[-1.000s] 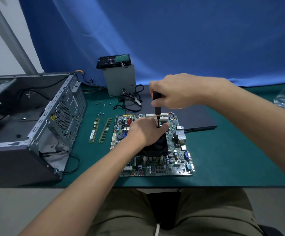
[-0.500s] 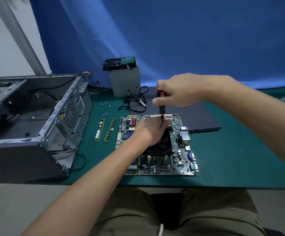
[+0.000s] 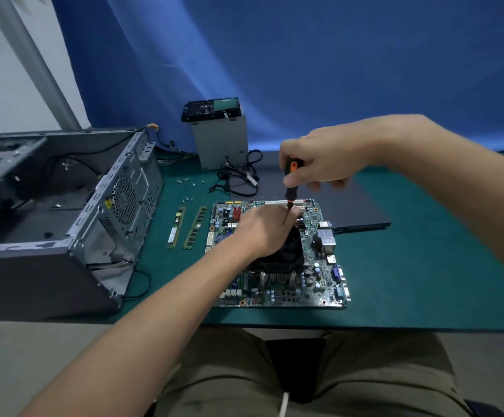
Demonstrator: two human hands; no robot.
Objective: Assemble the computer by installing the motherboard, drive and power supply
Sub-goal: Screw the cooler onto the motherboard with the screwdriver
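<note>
A green motherboard (image 3: 320, 266) lies flat on the green mat, a black cooler fan (image 3: 287, 257) on its middle. My left hand (image 3: 262, 233) rests on the fan, its fingertips pinching the screwdriver's shaft near the tip. My right hand (image 3: 326, 161) grips the black-and-orange screwdriver (image 3: 290, 185), held upright over the fan's far corner. The open grey computer case (image 3: 64, 212) lies on its side at the left. A grey power supply (image 3: 220, 142) stands at the back with a hard drive (image 3: 211, 108) on top of it.
Two RAM sticks (image 3: 184, 227) lie between case and motherboard. Several loose screws (image 3: 189, 183) and black cables (image 3: 238, 182) sit behind them. A dark side panel (image 3: 359, 212) lies behind the board. The mat's front edge (image 3: 395, 326) is near my lap.
The view has shifted, so everything sits slightly right and lower in frame. My right hand keeps the screwdriver at the same fan corner; the left hand stays on the fan.
</note>
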